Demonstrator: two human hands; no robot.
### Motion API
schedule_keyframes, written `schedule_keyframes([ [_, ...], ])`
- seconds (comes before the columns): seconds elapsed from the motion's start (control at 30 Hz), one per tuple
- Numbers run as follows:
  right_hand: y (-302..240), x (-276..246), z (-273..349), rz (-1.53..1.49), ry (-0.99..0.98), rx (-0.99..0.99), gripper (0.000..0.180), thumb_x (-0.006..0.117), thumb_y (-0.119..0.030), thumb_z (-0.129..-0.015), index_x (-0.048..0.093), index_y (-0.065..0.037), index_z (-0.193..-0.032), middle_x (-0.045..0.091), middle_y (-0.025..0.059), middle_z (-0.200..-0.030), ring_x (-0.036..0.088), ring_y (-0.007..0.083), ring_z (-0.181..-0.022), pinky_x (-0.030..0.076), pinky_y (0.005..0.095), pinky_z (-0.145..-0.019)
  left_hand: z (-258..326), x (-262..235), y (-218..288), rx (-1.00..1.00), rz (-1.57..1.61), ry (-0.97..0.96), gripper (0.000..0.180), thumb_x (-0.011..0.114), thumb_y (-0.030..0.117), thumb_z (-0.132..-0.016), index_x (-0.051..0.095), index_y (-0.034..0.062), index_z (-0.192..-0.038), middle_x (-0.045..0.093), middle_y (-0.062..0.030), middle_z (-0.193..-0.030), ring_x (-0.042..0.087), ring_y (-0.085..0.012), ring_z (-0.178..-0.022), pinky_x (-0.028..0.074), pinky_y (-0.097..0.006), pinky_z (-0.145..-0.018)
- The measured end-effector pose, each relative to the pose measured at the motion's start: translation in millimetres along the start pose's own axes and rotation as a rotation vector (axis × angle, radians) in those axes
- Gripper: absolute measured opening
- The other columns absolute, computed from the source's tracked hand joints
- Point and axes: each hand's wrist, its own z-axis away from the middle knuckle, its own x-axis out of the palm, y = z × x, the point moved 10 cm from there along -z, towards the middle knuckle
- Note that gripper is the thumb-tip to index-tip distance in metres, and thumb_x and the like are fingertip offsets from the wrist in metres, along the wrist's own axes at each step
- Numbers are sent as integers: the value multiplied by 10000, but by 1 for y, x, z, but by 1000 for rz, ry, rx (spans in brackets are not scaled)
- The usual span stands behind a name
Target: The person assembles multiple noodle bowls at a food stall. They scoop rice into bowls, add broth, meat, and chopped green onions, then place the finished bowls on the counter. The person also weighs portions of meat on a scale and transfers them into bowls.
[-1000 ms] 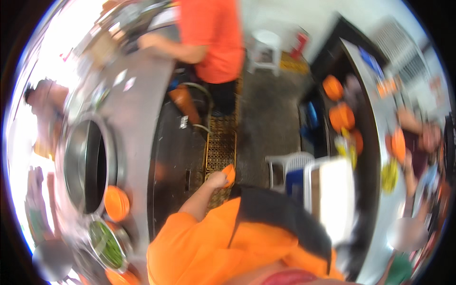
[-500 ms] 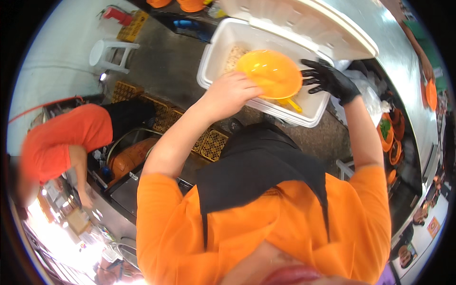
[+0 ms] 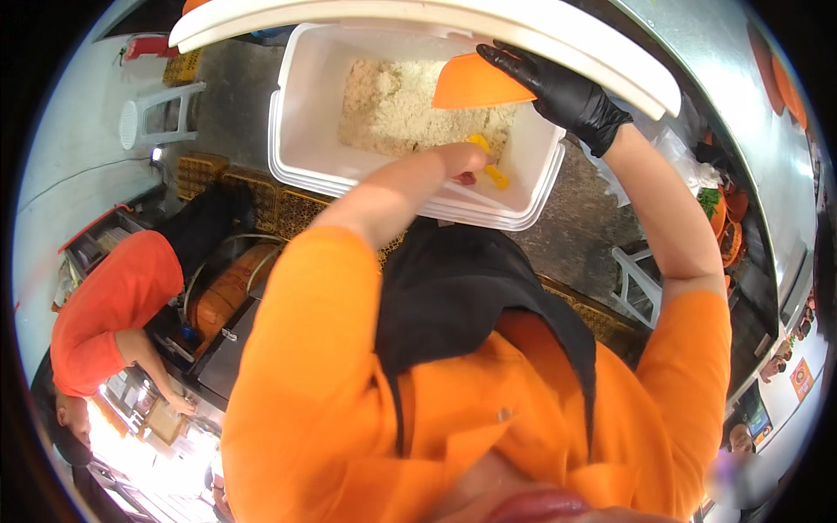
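Observation:
A white cooler box (image 3: pixel 305 65) holds a bed of pale, rice-like food (image 3: pixel 397 100). Over its right part, my right hand (image 3: pixel 558 91), in a black glove, grips an orange bowl (image 3: pixel 479 85) by the side; the bowl is tipped. My bare left hand (image 3: pixel 466 160) is down inside the box at the near right, fingers curled at a yellow scoop (image 3: pixel 495 174). Part of the scoop is hidden behind that hand.
The box's raised white lid (image 3: pixel 418 17) arches along the far side. A metal counter (image 3: pixel 697 52) runs along the right, with plastic bags (image 3: pixel 676 157) below it. At left, a person in a red shirt (image 3: pixel 122 296) bends over; a white stool (image 3: pixel 161 118) stands farther back.
The bowl has passed from my left hand to my right and tipped over. My left hand has gone down to the yellow scoop. The view has shifted, showing more of the food.

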Motion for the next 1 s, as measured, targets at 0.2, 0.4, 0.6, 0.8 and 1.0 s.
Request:
schedule_keyframes([
  [0.2, 36, 7, 14, -352, 218, 148, 669, 578, 121, -724, 478, -117, -1341, 532, 102, -1334, 535, 294, -1196, 481, 358, -966, -145, 23, -41, -236, 210, 189, 319, 651, 322, -836, 667, 44, -990, 676, -111, -793, 624, -206, -645, 496, -329, -553],
  [0.4, 49, 25, 35, -439, 326, 180, 693, 571, 136, -714, 455, -101, -1354, 496, 116, -1370, 488, 309, -1246, 427, 366, -1029, 30, -105, -30, 124, -722, 313, 635, 548, 126, -804, 336, -123, -1349, 652, -227, -1045, 652, -345, -920, 515, -411, -786],
  [0.6, 37, 22, 21, -444, 311, 145, 654, 628, 45, -736, 470, -126, -1348, 521, 113, -1337, 511, 319, -1210, 449, 382, -1006, 62, -240, -88, -255, -942, 648, 503, 485, 183, -903, 406, -7, -1362, 647, -190, -1118, 635, -350, -1025, 501, -433, -845],
  [0.8, 46, 48, 53, -375, 348, 163, 605, 649, 26, -745, 489, -66, -1322, 526, 134, -1338, 520, 309, -1211, 450, 384, -1001, 14, -185, -116, 51, -1143, 354, 250, 518, 206, -879, 695, 93, -1016, 679, -150, -1039, 654, -326, -947, 507, -409, -804],
  [1.0, 51, 55, 58, -527, 516, 127, 696, 650, 37, -783, 370, -86, -1409, 570, 162, -1280, 585, 328, -1123, 481, 386, -951, -14, -197, -155, -124, -878, 303, 196, 596, 198, -798, 697, 57, -890, 682, -167, -848, 658, -311, -795, 496, -418, -697],
])
